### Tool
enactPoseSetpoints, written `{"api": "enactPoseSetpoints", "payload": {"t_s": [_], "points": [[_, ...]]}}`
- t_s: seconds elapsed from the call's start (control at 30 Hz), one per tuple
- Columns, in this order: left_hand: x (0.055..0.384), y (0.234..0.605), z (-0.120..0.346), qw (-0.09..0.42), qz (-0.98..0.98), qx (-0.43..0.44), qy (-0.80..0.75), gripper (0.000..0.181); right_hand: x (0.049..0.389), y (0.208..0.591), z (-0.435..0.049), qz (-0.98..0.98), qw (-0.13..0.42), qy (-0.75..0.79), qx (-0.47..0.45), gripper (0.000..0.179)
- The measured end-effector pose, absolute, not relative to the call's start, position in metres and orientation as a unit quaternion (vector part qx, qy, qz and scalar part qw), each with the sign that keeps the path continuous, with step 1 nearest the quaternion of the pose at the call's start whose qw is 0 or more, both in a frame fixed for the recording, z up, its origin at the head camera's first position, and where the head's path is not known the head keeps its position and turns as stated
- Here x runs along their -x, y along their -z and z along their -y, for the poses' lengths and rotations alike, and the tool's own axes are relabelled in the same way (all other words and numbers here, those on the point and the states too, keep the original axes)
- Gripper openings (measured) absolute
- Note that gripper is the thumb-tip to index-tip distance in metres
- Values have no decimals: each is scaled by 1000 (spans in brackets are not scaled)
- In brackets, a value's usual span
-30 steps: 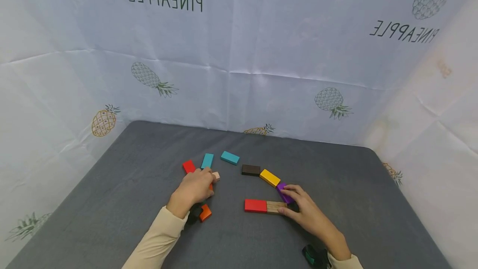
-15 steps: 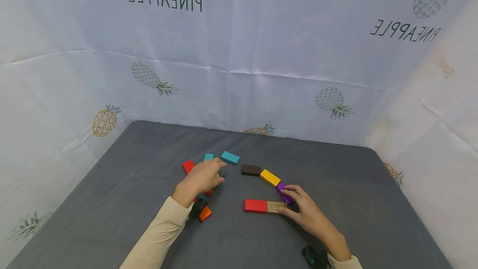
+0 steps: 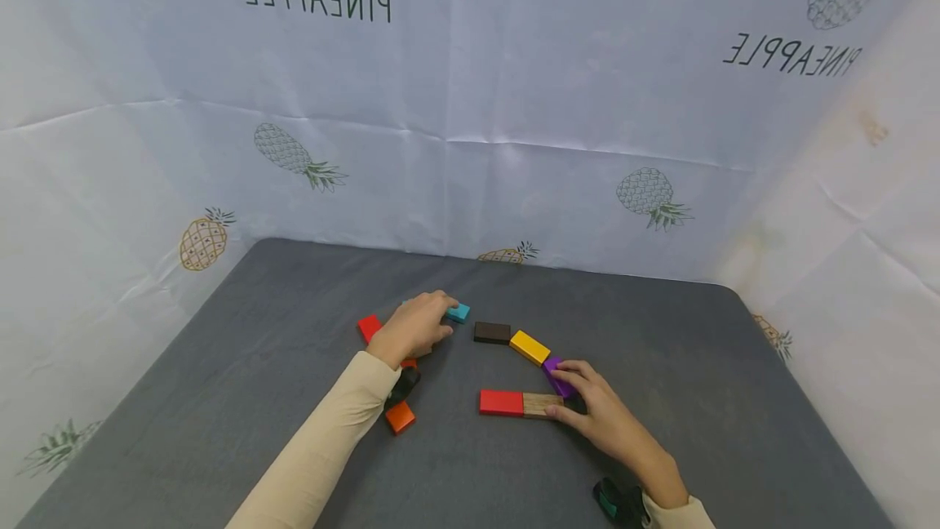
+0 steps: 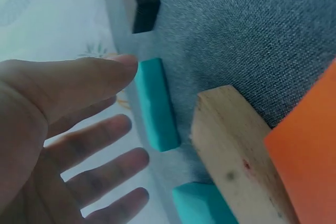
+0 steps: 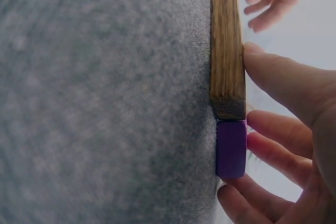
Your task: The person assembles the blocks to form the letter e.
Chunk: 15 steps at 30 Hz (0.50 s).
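Observation:
My left hand (image 3: 413,326) reaches over a teal block (image 4: 156,106) at the far side of the table. Its thumb tip overlaps the block's end in the left wrist view, and the other fingers are spread, holding nothing. Below them lie a pale wooden block (image 4: 236,153), a second teal block (image 4: 203,203) and an orange block (image 4: 310,137). With relaxed fingers, my right hand (image 3: 605,419) rests at a corner of the block row. Its thumb touches a brown wood-grain block (image 5: 227,51) and its fingers lie against a purple block (image 5: 231,148).
A red block (image 3: 502,403) adjoins the wood-grain one. Beyond the purple block, a yellow block (image 3: 530,348) and a dark brown block (image 3: 492,333) continue the curve. At left lie another red block (image 3: 369,327) and an orange block (image 3: 400,417) on the grey tabletop (image 3: 661,333).
My left hand has moved away from the pale wooden block, forward and right to the far teal block, its fingers loosening. The right hand stays in place.

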State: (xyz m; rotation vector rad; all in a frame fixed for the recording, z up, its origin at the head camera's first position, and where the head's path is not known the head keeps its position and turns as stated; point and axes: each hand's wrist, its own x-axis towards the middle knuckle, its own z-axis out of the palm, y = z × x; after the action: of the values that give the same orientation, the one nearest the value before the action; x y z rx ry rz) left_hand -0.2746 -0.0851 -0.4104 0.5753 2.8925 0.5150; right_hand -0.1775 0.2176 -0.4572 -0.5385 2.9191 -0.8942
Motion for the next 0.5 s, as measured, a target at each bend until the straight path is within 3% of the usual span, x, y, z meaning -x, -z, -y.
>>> {"api": "enactPoseSetpoints", "payload": {"t_s": [0.5], "points": [[293, 421, 77, 93, -966, -186, -155, 43, 177, 458, -218, -941, 15, 287, 176, 54]]}}
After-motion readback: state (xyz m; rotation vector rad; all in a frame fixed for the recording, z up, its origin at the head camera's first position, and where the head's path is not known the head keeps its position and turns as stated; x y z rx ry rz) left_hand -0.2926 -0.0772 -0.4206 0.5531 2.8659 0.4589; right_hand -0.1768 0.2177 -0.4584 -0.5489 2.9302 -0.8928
